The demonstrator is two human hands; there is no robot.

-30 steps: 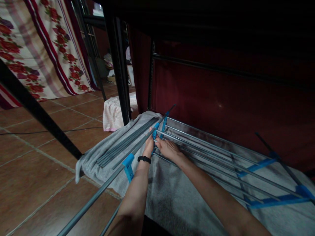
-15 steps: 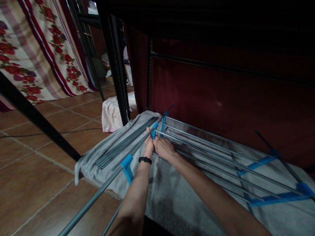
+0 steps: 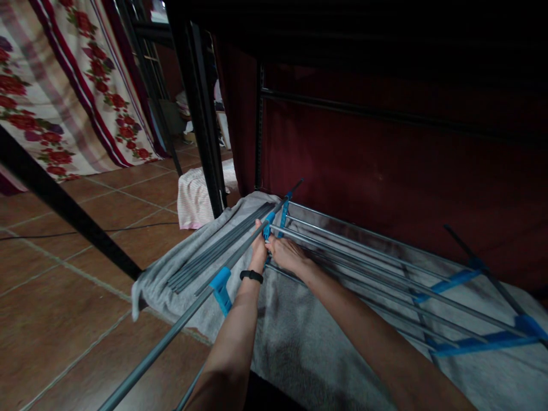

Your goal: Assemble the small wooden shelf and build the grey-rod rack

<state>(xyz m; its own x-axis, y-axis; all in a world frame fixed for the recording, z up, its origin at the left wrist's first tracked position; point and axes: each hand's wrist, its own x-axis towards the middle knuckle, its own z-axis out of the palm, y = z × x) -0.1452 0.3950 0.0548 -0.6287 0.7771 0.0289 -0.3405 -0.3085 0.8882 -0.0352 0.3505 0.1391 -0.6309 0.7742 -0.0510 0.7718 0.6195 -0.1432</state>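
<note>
My left hand (image 3: 258,251), with a black wristband, is closed around a blue plastic bracket (image 3: 268,224) on a grey pole (image 3: 244,246), its thumb up along the pole. Right beside it, my right hand (image 3: 286,254) is closed at the lower part of that bracket, seemingly on the end of a metal rod; the fingers hide most of it. Several thin metal rods (image 3: 363,258) run right from the brackets to another blue crossbar (image 3: 483,343). Lower on the pole sits a second blue bracket (image 3: 221,288), partly behind my left forearm.
Several loose grey tubes (image 3: 214,251) lie on the grey blanket (image 3: 291,342). A black metal post (image 3: 205,125) and a slanted black bar (image 3: 64,211) frame the left side. Dark red cloth (image 3: 342,154) hangs behind. Tiled floor (image 3: 51,319) with a black cable (image 3: 85,232) lies left.
Both hands stay at the same bracket, with only very slight shifts. The rods and loose tubes remain where they were.
</note>
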